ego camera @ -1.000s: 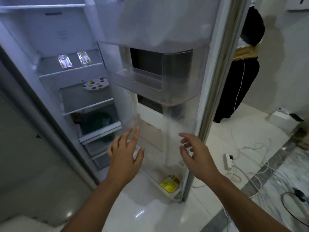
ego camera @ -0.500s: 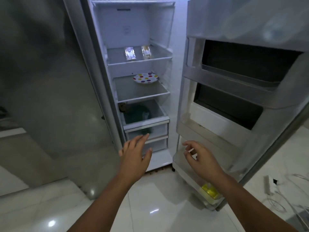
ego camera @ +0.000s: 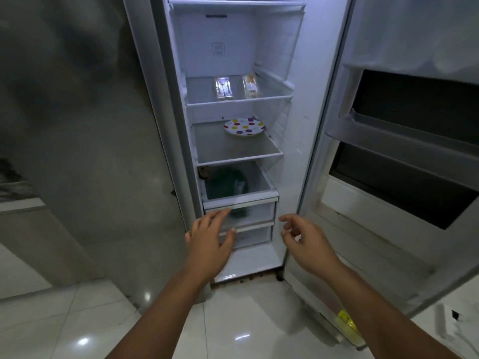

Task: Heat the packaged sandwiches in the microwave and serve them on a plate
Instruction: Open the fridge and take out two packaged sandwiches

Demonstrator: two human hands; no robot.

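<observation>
The fridge stands open in front of me. Two packaged sandwiches lie side by side on an upper shelf, the left one (ego camera: 223, 87) and the right one (ego camera: 250, 86), both in clear wrap. One shelf below sits a white plate (ego camera: 244, 127) with coloured dots. My left hand (ego camera: 210, 242) is held out low in front of the drawers, fingers spread, holding nothing. My right hand (ego camera: 307, 239) hovers beside it near the door's hinge edge, fingers loosely curled and empty. Both hands are well below the sandwiches.
The open fridge door (ego camera: 404, 141) with its bins fills the right side. A drawer (ego camera: 239, 200) holding something dark green is under the plate shelf. A yellow item (ego camera: 346, 320) lies in the bottom door bin. The other, closed fridge door (ego camera: 85, 141) is at left. Glossy white floor tiles (ego camera: 233, 322) are below.
My view has swung left from the door bins to face the fridge shelves squarely. Both hands stay raised and empty, now in front of the lower drawers.
</observation>
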